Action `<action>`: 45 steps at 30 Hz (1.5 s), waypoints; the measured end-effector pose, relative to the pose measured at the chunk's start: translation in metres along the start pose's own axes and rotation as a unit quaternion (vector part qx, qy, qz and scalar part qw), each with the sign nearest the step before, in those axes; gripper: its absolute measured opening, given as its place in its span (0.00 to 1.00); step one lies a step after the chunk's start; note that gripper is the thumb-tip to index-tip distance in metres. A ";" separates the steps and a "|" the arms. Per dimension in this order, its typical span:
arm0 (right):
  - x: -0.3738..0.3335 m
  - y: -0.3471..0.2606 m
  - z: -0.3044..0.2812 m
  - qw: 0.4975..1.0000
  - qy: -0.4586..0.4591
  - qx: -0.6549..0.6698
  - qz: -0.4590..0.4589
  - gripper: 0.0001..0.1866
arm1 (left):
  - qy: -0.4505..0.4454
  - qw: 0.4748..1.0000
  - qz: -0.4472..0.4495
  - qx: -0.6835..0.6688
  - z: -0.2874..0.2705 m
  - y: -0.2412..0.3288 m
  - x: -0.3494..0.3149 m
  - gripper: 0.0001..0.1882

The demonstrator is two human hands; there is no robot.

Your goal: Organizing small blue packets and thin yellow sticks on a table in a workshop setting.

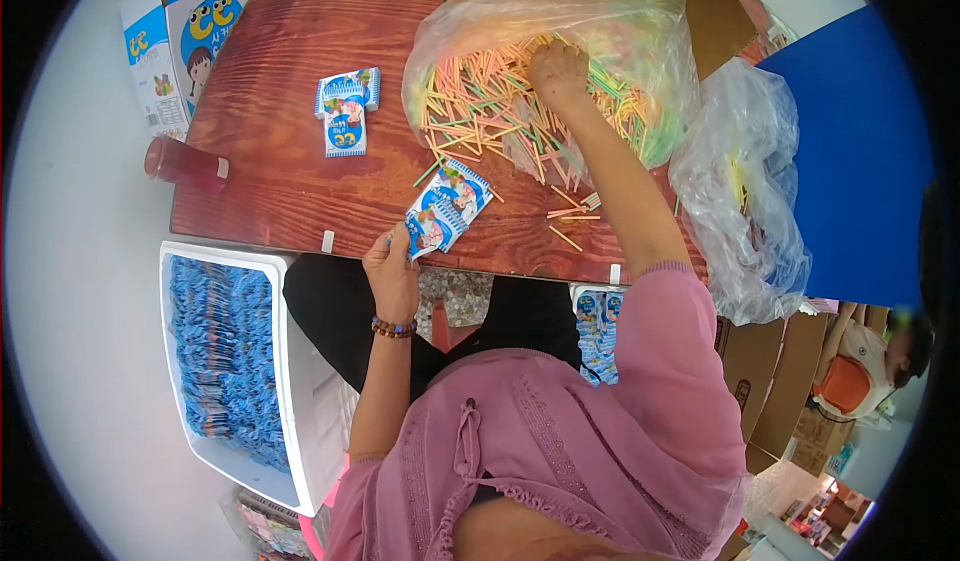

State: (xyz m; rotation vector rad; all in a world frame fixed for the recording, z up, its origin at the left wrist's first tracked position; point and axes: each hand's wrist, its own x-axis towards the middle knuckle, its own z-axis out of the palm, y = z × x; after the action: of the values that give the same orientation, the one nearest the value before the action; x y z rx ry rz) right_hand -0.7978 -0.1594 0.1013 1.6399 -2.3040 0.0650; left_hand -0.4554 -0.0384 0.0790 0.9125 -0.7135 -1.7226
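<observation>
My left hand (392, 271) is closed on the lower corner of a small blue-and-white packet (428, 235) at the table's front edge. A second packet of the same kind (455, 193) lies against it, farther from me. My right hand (560, 73) reaches into a heap of thin pink, yellow and green sticks (475, 101), its fingers curled down and their tips hidden. The sticks spill from a large clear plastic bag (450, 31). Several loose sticks (575, 215) rest on the table below my right forearm. Two more packets (346, 126) overlap on the table to the left.
The red-brown wooden table (290, 186) also bears a reddish cylindrical container (188, 164) near its left edge. A white foam box (285, 381) full of blue packets stands left of my legs. Printed cartons (205, 26) are at far left. A crumpled clear bag (745, 201) hangs by a blue panel (850, 161).
</observation>
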 end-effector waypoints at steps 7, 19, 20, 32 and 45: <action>-0.008 0.007 0.006 0.998 -0.012 0.055 0.009 0.16 | 0.015 1.000 -0.002 -0.002 -0.002 -0.003 0.002 0.08; -0.033 0.043 0.006 0.732 -0.031 0.671 0.113 0.15 | 0.015 1.000 0.011 -0.006 0.012 0.000 -0.001 0.10; -0.041 0.034 -0.002 0.705 -0.051 0.700 0.100 0.17 | 0.018 1.000 0.014 -0.003 0.009 0.002 -0.003 0.10; -0.095 -0.014 0.006 0.740 0.019 0.665 0.103 0.15 | -0.024 0.999 0.016 -0.019 -0.006 -0.004 0.002 0.11; -0.095 -0.012 -0.005 0.773 0.028 0.625 0.108 0.10 | 0.008 1.000 0.015 -0.024 0.008 0.004 -0.004 0.10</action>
State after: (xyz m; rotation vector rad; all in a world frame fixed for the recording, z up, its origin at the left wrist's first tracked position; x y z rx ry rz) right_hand -0.7576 -0.0751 0.0780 1.6574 -2.4385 2.0298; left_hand -0.4593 -0.0352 0.0870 0.8771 -0.6696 -1.6966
